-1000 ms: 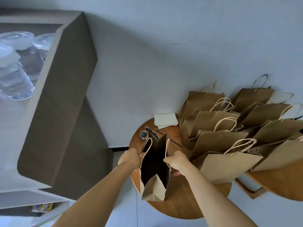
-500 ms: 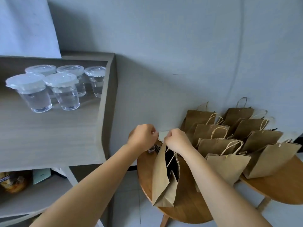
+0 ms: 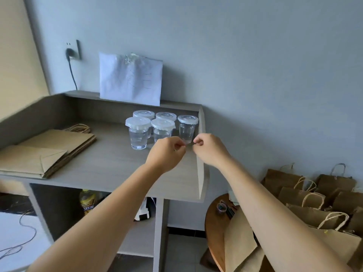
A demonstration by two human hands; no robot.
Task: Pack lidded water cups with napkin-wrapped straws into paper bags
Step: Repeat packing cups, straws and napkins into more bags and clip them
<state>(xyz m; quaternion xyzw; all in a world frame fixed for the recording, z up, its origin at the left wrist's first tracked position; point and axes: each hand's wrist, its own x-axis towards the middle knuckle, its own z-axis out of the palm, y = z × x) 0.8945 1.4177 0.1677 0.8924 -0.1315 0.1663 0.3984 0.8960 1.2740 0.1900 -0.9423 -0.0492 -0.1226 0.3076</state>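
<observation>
Several clear lidded water cups (image 3: 138,134) stand in a cluster at the back right of the grey desk (image 3: 110,165). My left hand (image 3: 167,152) and my right hand (image 3: 208,150) hover just in front of the cups, fists close together with fingertips pinched; I see nothing clearly held in either. The open brown paper bag (image 3: 239,238) stands on the round wooden table (image 3: 213,228) at the lower right, partly behind my right forearm. No straw or napkin is clearly visible.
A stack of flat paper bags (image 3: 49,150) lies on the desk's left. Several upright bags with handles (image 3: 306,195) crowd the right. A white sheet (image 3: 130,79) leans on the wall, beside a plugged wall socket (image 3: 71,53). The desk has a raised right side panel (image 3: 201,173).
Both hands let go of the open bag's handles and rose from the round table to the desk, in front of the cups. The view swung up and left.
</observation>
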